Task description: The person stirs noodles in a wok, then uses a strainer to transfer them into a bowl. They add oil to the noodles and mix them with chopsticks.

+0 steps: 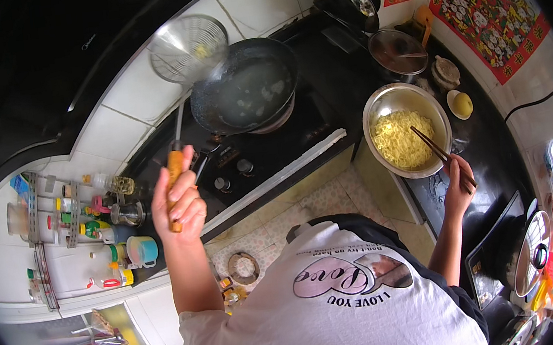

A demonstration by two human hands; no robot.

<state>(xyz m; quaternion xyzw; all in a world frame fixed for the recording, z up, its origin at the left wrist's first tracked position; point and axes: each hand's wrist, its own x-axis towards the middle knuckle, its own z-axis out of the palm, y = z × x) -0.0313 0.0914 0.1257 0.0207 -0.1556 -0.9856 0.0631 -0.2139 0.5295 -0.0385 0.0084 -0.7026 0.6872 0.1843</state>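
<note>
My left hand [181, 197] grips the wooden handle of a wire skimmer [189, 50], raised beside and partly over the rim of a wok. A small yellow scrap clings to its mesh. The dark wok [252, 89] sits on the stove and holds cloudy liquid with pale foam patches. On the right, my right hand [459, 181] holds a pair of brown chopsticks [427, 141]. Their tips touch or hang just over yellow noodles [404, 139] in a stainless steel bowl [374, 111] on the dark counter.
A lidded pot [398, 53], a small dish with a yellow fruit [461, 105] and a lidded jar [445, 73] stand beyond the bowl. Seasoning bottles [95, 229] line the left shelf. An induction cooktop [488, 261] and a glass lid [533, 254] lie at lower right.
</note>
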